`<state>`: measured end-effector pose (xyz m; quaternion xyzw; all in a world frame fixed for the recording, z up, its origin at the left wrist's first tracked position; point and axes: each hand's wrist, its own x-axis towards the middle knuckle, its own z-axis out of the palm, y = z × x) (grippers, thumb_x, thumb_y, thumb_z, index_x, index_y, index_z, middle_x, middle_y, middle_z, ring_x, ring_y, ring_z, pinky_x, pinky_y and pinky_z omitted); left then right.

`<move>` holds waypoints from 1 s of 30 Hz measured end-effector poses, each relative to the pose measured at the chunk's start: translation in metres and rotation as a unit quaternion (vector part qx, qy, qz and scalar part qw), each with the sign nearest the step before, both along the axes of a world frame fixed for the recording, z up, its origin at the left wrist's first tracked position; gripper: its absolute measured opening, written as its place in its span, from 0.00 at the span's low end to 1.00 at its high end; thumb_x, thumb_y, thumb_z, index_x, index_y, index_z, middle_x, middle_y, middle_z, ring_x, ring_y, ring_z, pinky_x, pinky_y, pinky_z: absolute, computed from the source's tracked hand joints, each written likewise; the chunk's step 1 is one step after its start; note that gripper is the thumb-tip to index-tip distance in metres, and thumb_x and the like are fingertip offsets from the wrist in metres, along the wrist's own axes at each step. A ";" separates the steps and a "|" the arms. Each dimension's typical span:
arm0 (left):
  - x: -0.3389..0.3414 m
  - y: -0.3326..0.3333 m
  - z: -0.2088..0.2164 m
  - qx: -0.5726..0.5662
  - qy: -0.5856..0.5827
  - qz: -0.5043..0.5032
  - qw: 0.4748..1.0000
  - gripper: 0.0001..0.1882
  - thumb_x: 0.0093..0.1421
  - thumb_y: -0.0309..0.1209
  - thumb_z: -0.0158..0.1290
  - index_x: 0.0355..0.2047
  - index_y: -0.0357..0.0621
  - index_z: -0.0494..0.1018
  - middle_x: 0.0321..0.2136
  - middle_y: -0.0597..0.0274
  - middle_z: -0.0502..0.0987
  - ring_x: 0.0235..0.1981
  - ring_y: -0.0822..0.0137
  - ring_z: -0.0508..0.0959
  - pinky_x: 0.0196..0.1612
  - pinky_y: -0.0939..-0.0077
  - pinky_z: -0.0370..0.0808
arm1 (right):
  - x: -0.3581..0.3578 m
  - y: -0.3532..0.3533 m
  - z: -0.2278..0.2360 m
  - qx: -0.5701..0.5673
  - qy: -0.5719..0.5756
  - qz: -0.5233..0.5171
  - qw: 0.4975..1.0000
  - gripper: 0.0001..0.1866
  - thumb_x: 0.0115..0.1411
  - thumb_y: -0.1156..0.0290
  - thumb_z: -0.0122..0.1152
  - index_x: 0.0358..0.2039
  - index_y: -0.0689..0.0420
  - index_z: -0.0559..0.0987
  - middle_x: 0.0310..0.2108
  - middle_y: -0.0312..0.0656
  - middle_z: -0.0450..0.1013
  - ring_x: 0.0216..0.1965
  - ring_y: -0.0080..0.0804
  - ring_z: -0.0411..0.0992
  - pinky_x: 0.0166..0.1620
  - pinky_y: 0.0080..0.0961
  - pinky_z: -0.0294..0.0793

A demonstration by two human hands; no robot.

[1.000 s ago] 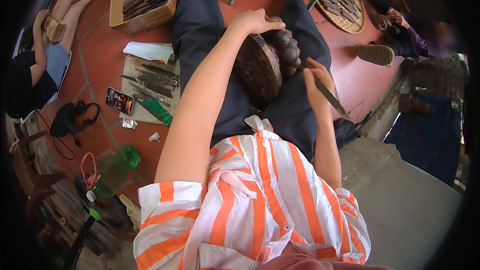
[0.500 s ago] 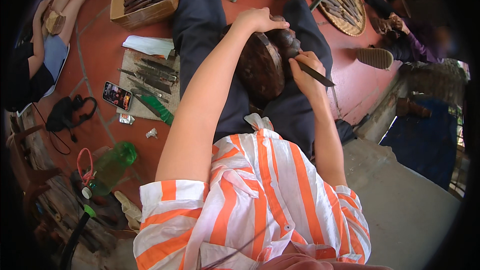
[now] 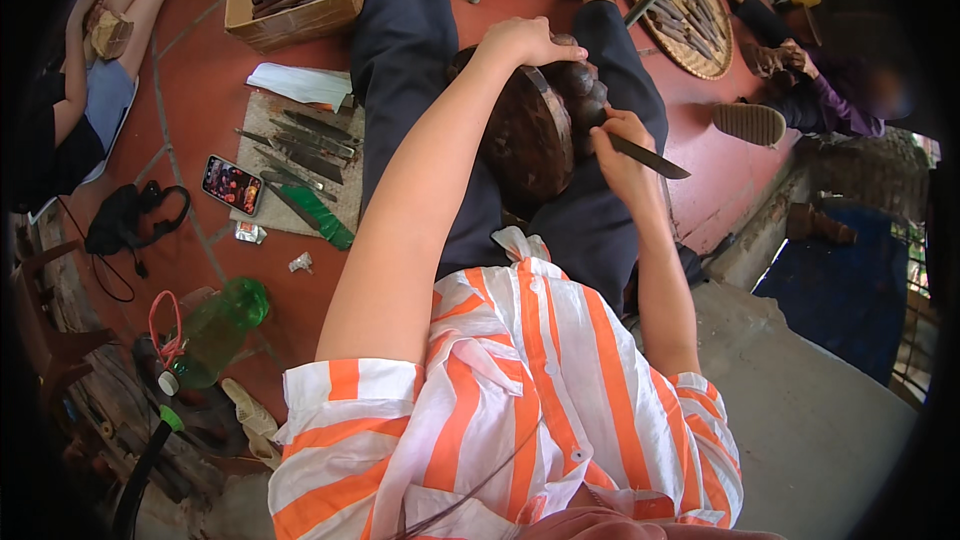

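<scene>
The person sits on the red floor with a dark round wooden block (image 3: 525, 135) propped on edge between the thighs. The left hand (image 3: 525, 40) curls over the block's far upper rim, gripping it. The right hand (image 3: 620, 145) is clenched around the handle of a knife (image 3: 650, 157), whose blade points right, just beside a dark lumpy piece (image 3: 580, 90) against the block's right face. To the left, chisels (image 3: 305, 145) lie on a board (image 3: 255, 210) beside a phone (image 3: 232, 184); nearer lies a green bottle (image 3: 215, 330).

Your shirt (image 3: 520, 390) is orange-and-white striped, your trousers (image 3: 410, 50) dark navy; the round wooden block (image 3: 525, 135) is dark brown, the floor (image 3: 200, 80) at ten o'clock brick-red.
</scene>
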<state>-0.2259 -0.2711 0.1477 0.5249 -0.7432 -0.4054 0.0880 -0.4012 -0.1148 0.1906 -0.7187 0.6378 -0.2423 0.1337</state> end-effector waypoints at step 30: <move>0.001 -0.001 -0.008 -0.019 0.002 0.016 1.000 0.52 0.38 0.75 0.51 0.46 0.38 0.74 0.44 0.49 0.78 0.48 0.54 0.77 0.49 0.61 0.72 | 0.000 0.012 -0.007 -0.046 -0.072 -0.017 0.996 0.07 0.51 0.72 0.63 0.25 0.64 0.79 0.36 0.51 0.74 0.36 0.47 0.75 0.41 0.33 0.74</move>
